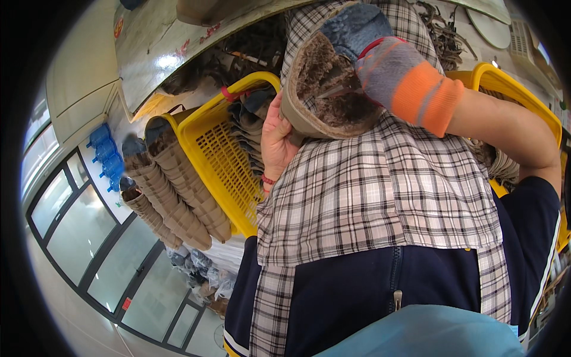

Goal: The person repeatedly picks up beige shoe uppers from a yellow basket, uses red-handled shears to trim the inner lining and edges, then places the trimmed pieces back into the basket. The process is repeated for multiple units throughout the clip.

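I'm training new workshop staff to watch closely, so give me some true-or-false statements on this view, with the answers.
1. The right hand wears a grey-and-orange glove. True.
2. The left hand is gloved too. False: it is bare, with a red bracelet at the wrist.
3. The blades of the scissors are inside the opening of the fur-lined boot upper. True.
4. That boot upper lies in the yellow basket. False: it is held above the lap.
5. Stacked boot uppers stand to the left of that basket. True.
6. The apron is plain black. False: it is plaid.
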Demonstrator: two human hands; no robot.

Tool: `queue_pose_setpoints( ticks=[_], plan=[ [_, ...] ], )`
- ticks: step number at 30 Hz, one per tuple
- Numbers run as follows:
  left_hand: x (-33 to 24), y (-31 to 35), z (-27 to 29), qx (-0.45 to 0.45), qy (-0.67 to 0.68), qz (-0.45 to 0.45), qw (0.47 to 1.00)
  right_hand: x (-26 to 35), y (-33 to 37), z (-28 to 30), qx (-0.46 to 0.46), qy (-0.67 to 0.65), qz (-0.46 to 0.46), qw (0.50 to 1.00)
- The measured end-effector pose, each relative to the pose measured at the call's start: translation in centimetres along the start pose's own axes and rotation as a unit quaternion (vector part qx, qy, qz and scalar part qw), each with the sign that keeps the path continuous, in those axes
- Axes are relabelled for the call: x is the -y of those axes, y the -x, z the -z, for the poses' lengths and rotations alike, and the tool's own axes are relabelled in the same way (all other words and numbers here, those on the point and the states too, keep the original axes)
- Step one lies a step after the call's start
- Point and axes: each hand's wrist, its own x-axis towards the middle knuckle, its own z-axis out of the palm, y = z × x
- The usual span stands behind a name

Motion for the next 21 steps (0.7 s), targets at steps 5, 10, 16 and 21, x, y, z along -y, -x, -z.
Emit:
queue_pose_setpoints(
  ticks=[5, 10, 16, 21],
  plan=[
    [-0.2, -0.3, 0.0, 0.008, -0.001, 0.010, 1.000, -3.0, 4.0, -1.6, -0.231, -0.140, -0.095, 0.958],
    [-0.1, -0.4, -0.6, 0.009, 0.021, -0.001, 1.000, -2.5, 6.5, -2.3, -0.065, -0.514, -0.279, 0.808],
    [-1.6, -5.7, -7.7, 0.152, -0.074, -0.020, 0.985, 1.6, 3.4, 0.1, -0.302, -0.767, -0.109, 0.555],
    [-2.9, -9.4, -15.8, 0.219, -0.217, -0.074, 0.948, -1.5, 3.4, 1.3, -0.497, -0.682, -0.192, 0.500]
  ],
)
